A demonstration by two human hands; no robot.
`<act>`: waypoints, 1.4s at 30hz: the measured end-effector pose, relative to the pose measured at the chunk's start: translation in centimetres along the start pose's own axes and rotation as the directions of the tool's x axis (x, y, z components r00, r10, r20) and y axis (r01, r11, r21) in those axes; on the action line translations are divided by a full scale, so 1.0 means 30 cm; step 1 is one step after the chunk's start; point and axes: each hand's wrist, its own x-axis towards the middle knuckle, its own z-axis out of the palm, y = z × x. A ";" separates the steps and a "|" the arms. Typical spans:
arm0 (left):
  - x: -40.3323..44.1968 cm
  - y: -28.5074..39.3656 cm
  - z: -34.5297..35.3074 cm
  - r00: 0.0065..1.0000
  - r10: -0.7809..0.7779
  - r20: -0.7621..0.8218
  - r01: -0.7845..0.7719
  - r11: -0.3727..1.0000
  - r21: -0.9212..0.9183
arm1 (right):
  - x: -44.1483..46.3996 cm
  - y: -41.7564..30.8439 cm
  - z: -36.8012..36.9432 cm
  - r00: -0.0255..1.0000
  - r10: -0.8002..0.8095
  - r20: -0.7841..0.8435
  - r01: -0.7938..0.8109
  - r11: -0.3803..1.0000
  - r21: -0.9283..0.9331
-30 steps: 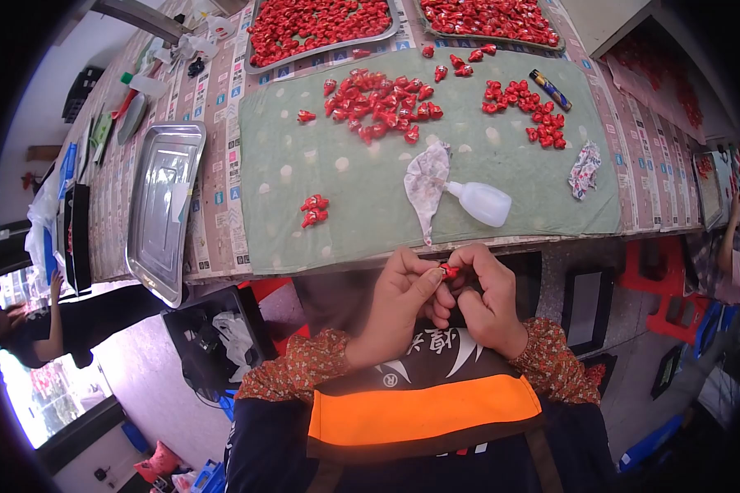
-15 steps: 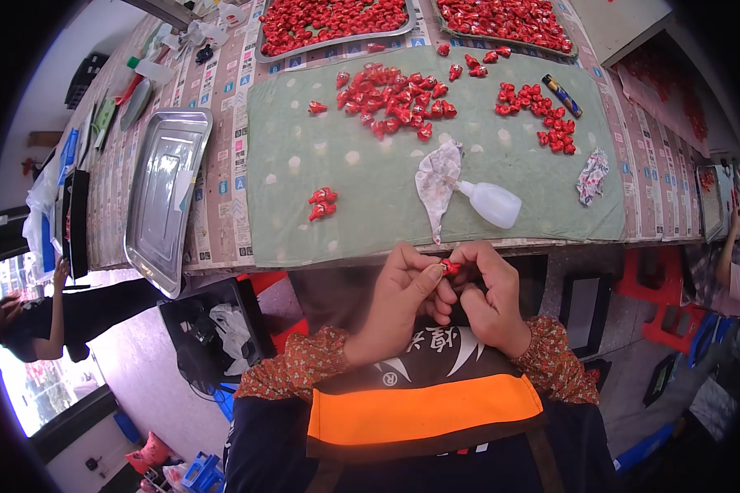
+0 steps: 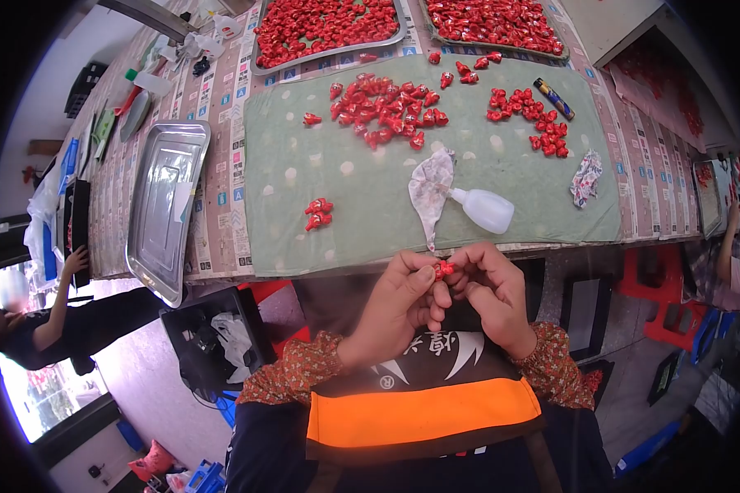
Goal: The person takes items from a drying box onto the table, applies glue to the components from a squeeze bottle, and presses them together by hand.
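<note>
Just off the table's front edge, my left hand (image 3: 399,306) pinches a small red piece (image 3: 442,269) between thumb and fingers. My right hand (image 3: 495,296) is beside it, its bent fingers close to the piece; whether they grip it or something tiny is too small to tell. Beyond my hands, a patterned white cloth (image 3: 430,193) and a white squeeze bottle (image 3: 487,210) lie on the green dotted cloth (image 3: 370,234). Two groups of red pieces (image 3: 390,111) (image 3: 543,123) lie farther back, and a few more (image 3: 318,214) at the left.
Two trays heaped with red pieces (image 3: 329,29) (image 3: 497,25) stand at the back. A bare metal tray (image 3: 166,209) lies left, a printed tube (image 3: 554,99) and crumpled cloth (image 3: 586,179) right. One person (image 3: 53,324) is at the far left, another's arm (image 3: 728,246) far right.
My hands have shifted slightly; the fingers of my right hand have loosened a little and more of the red piece shows. The person at the left has moved an arm.
</note>
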 end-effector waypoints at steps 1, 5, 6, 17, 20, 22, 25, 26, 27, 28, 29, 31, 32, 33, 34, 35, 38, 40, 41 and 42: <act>0.000 0.001 0.001 1.000 -0.002 -0.001 0.002 1.000 -0.008 | 0.000 -0.001 0.003 1.000 -0.010 -0.008 0.010 1.000 -0.002; 0.002 0.001 -0.005 1.000 -0.009 0.016 0.010 1.000 -0.019 | -0.001 -0.001 0.007 0.999 -0.036 -0.022 0.035 0.999 -0.039; 0.002 0.001 -0.003 1.000 -0.006 0.004 0.006 1.000 -0.011 | -0.001 0.000 0.007 0.999 -0.045 -0.028 0.044 0.998 -0.051; -0.001 0.018 -0.005 0.995 0.074 -0.063 -0.068 0.994 0.087 | 0.017 0.017 0.030 0.993 -0.117 0.005 0.117 0.984 -0.133; -0.003 0.042 -0.011 0.985 0.132 -0.107 -0.117 0.983 0.139 | 0.027 -0.002 0.039 0.996 -0.094 0.014 0.095 0.986 -0.137; -0.003 0.059 -0.017 0.988 0.130 -0.086 -0.114 0.978 0.175 | 0.032 -0.011 0.049 0.995 -0.100 0.023 0.102 0.985 -0.136; -0.008 0.076 -0.020 0.988 0.124 -0.087 -0.105 0.975 0.194 | 0.037 -0.010 0.048 0.991 -0.130 0.044 0.136 0.973 -0.187; -0.008 0.082 -0.022 0.988 0.128 -0.086 -0.109 0.975 0.196 | 0.039 -0.009 0.046 0.986 -0.153 0.066 0.165 0.957 -0.238; -0.010 0.089 -0.026 0.989 0.124 -0.078 -0.104 0.970 0.220 | 0.038 -0.009 0.046 0.985 -0.156 0.070 0.168 0.957 -0.237; -0.012 0.098 -0.031 0.990 0.119 -0.070 -0.099 0.965 0.244 | 0.036 -0.007 0.047 0.982 -0.177 0.067 0.189 0.940 -0.284; -0.013 0.106 -0.037 0.990 0.123 -0.071 -0.102 0.964 0.246 | 0.036 -0.007 0.048 0.978 -0.198 0.065 0.208 0.921 -0.330; -0.016 0.121 -0.054 0.969 0.220 -0.113 -0.177 0.935 0.308 | 0.035 -0.018 0.040 0.981 -0.185 0.064 0.195 0.914 -0.356; -0.017 0.130 -0.066 0.969 0.220 -0.113 -0.177 0.935 0.307 | 0.033 -0.022 0.035 0.984 -0.170 0.059 0.179 0.906 -0.383; -0.019 0.143 -0.080 0.953 0.269 -0.141 -0.210 0.919 0.334 | 0.032 -0.023 0.032 0.984 -0.169 0.058 0.178 0.906 -0.384; -0.021 0.155 -0.094 0.934 0.316 -0.166 -0.240 0.900 0.363 | 0.032 -0.022 0.030 0.982 -0.184 0.048 0.188 0.905 -0.382; -0.021 0.165 -0.107 0.934 0.314 -0.168 -0.238 0.901 0.362 | 0.032 -0.022 0.028 0.979 -0.199 0.038 0.199 0.904 -0.379; -0.025 0.197 -0.134 0.901 0.397 -0.178 -0.285 0.847 0.448 | 0.027 -0.029 0.015 0.971 -0.238 0.006 0.224 0.904 -0.364; -0.032 0.214 -0.140 0.874 0.439 -0.207 -0.313 0.835 0.452 | 0.023 -0.038 -0.013 0.963 -0.264 -0.047 0.228 0.897 -0.379; -0.040 0.223 -0.138 0.878 0.433 -0.204 -0.309 0.838 0.449 | 0.018 -0.045 -0.029 0.951 -0.292 -0.103 0.230 0.889 -0.396; -0.042 0.231 -0.132 0.863 0.450 -0.228 -0.304 0.825 0.477 | 0.019 -0.059 -0.049 0.937 -0.313 -0.156 0.233 0.891 -0.390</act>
